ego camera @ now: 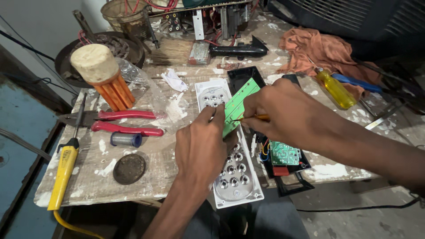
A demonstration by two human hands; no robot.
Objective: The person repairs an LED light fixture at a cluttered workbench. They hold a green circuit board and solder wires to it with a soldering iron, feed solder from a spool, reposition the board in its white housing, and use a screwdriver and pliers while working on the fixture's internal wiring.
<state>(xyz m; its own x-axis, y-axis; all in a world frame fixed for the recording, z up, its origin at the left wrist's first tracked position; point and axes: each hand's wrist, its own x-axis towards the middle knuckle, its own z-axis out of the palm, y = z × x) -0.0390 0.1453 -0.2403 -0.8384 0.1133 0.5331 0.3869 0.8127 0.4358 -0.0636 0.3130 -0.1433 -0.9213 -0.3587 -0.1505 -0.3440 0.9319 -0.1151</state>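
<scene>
Bare room is lying along the worn wooden worktop's (146,188) front-left edge, around the round dark rusty disc (129,168). Red-handled pliers (119,121) and a small grey solder spool (125,140) are blocking the middle left; a crumpled orange cloth (323,51) is crowding the back-right corner.

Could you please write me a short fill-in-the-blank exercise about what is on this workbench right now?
1. The left hand steadies a long circuit board coloured ____.
2. The right hand holds a thin tool with a ____ handle against that board.
3. The pliers left of the hands have ____ handles.
4. The white reflector panel lies ____ the left hand.

Missing words: green; yellow; red; under
</scene>
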